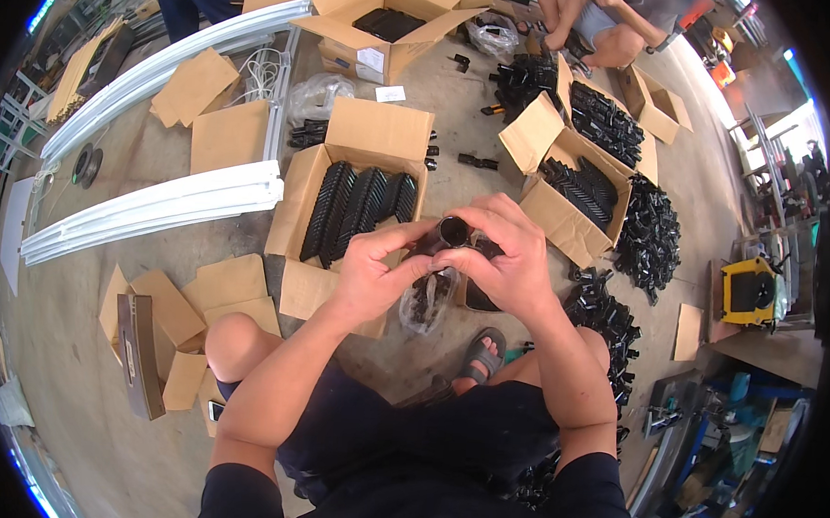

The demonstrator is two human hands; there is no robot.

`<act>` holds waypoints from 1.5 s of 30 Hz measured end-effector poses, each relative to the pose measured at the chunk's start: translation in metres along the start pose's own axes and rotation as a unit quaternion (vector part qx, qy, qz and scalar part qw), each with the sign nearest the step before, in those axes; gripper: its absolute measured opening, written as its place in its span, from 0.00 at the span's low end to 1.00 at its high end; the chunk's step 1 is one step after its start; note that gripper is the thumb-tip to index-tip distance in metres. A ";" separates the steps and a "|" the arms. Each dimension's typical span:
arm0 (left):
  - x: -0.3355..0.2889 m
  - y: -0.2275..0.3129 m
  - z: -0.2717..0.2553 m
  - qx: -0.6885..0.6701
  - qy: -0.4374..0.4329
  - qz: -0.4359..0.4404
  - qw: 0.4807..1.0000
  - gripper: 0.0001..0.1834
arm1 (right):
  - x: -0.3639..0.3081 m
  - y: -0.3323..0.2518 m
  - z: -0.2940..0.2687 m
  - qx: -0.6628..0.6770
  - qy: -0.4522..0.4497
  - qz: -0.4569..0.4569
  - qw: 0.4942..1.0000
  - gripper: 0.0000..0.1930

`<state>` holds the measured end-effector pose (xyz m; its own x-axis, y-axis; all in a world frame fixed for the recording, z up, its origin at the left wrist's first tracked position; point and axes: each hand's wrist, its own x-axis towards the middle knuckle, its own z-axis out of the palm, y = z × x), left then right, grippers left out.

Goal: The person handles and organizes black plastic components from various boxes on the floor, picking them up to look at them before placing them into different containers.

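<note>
Between my two hands is a short black tube-shaped part [452, 230], its round open end turned up toward me. My left hand [384, 265] is closed around its left side. The right hand [505, 254] grips it from the other side, and the two thumbs almost meet in front of it. Just below my hands is a clear plastic bag [424, 308] with small dark pieces in it. Next to the bag a dark container [480, 297] is partly hidden by my right hand. Beyond my left hand stands an open cardboard box [293, 196] with rows of black parts [360, 210].
Another box [551, 230] of black parts stands right of my hands, with heaps of black parts [650, 237] beside it. White metal profiles [158, 206] and flattened cardboard [238, 284] lie left. A large open box [354, 57] and a seated person [610, 31] are farther off.
</note>
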<state>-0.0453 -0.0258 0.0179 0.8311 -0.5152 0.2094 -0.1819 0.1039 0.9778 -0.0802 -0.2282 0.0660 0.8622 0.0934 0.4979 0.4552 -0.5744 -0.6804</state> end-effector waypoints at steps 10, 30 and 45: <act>0.000 -0.003 -0.002 -0.027 -0.020 -0.050 0.998 0.23 | -0.001 -0.001 -0.003 0.023 -0.012 0.003 1.000 0.19; 0.002 -0.013 0.006 -0.229 -0.003 -0.111 0.967 0.18 | 0.002 0.020 0.026 0.185 0.029 0.118 0.975 0.19; 0.008 -0.014 0.003 -0.297 0.006 -0.176 0.938 0.20 | -0.002 0.020 0.039 0.183 0.075 0.151 0.968 0.18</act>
<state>-0.0378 -0.0342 0.0061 0.7914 -0.5972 -0.1306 0.4272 0.3874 0.8170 -0.0646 -0.2087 0.0304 0.9386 -0.1691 0.3008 0.2599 -0.2270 -0.9386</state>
